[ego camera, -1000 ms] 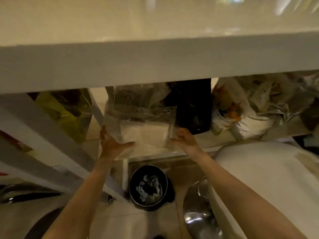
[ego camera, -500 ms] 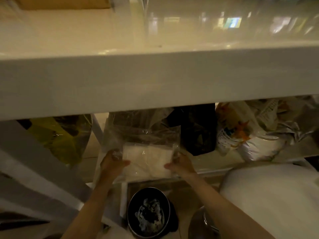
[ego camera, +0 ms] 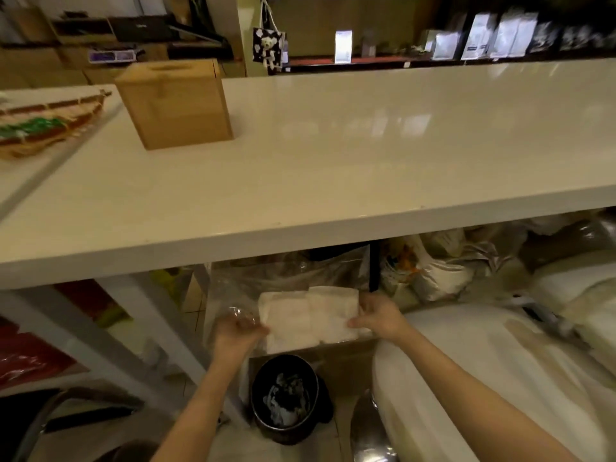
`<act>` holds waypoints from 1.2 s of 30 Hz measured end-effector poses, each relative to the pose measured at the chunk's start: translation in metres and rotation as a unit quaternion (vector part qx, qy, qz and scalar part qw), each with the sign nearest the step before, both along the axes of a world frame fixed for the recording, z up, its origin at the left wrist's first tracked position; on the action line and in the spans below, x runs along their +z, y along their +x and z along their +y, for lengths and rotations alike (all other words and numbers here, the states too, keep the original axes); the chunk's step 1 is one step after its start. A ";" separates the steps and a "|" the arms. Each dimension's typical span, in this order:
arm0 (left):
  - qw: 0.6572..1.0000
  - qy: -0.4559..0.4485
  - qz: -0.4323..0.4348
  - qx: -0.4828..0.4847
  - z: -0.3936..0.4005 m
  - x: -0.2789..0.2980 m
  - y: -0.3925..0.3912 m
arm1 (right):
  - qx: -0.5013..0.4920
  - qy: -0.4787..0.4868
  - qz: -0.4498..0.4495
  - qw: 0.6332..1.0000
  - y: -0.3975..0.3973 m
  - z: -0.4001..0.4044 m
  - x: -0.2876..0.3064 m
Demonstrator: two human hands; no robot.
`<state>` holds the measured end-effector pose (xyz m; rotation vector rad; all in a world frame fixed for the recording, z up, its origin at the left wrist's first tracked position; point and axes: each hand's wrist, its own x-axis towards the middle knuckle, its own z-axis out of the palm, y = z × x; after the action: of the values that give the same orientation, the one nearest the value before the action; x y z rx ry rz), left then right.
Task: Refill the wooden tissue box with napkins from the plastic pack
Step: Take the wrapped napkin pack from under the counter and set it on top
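A clear plastic pack [ego camera: 290, 278] with a stack of white napkins [ego camera: 310, 316] inside is held below the counter's front edge. My left hand [ego camera: 235, 331] grips its left side and my right hand [ego camera: 378, 315] grips its right side. The wooden tissue box [ego camera: 175, 103] stands upright on the white counter [ego camera: 333, 155] at the far left, well away from both hands, with a slot in its top.
A black waste bin [ego camera: 285, 396] sits on the floor right under the pack. Bags [ego camera: 430, 271] fill the shelf under the counter at the right. A model boat [ego camera: 46, 123] lies left of the box. Shelves with packets line the back wall.
The view has lifted from under the counter to above it, so the countertop and wooden box now show. Both hands have drawn the pack out from the lower shelf toward me.
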<state>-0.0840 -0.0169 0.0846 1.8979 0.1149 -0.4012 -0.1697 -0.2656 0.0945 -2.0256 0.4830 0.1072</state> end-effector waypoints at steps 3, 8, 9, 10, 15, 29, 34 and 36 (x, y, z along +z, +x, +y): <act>0.999 0.000 -0.034 -0.013 0.005 0.037 -0.043 | 0.015 -0.038 -0.007 0.999 -0.039 -0.003 0.044; 0.993 -0.030 -0.101 -0.052 0.011 0.112 -0.093 | 0.020 -0.066 -0.044 0.997 -0.089 -0.012 0.120; 0.991 -0.033 -0.118 -0.061 0.012 0.127 -0.098 | 0.022 -0.075 -0.051 0.996 -0.095 -0.014 0.135; 0.988 -0.038 -0.134 -0.069 0.012 0.143 -0.102 | 0.023 -0.076 -0.062 0.995 -0.101 -0.014 0.149; 0.979 -0.072 -0.178 -0.068 0.006 0.220 -0.110 | 0.013 -0.038 -0.125 0.991 -0.118 -0.013 0.223; 0.961 -0.105 -0.254 -0.036 -0.031 0.313 -0.002 | -0.047 0.057 -0.193 0.979 -0.028 -0.040 0.314; 0.970 -0.091 -0.216 -0.058 -0.050 0.303 0.053 | -0.087 0.066 -0.172 0.979 0.026 -0.059 0.307; 0.977 -0.086 -0.188 -0.058 -0.060 0.297 0.070 | -0.096 0.076 -0.154 0.981 0.044 -0.066 0.303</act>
<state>-0.0140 -0.0768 0.3821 1.7800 -0.2749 -0.1189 -0.1253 -0.3318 0.3977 -1.7953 0.4548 -0.2755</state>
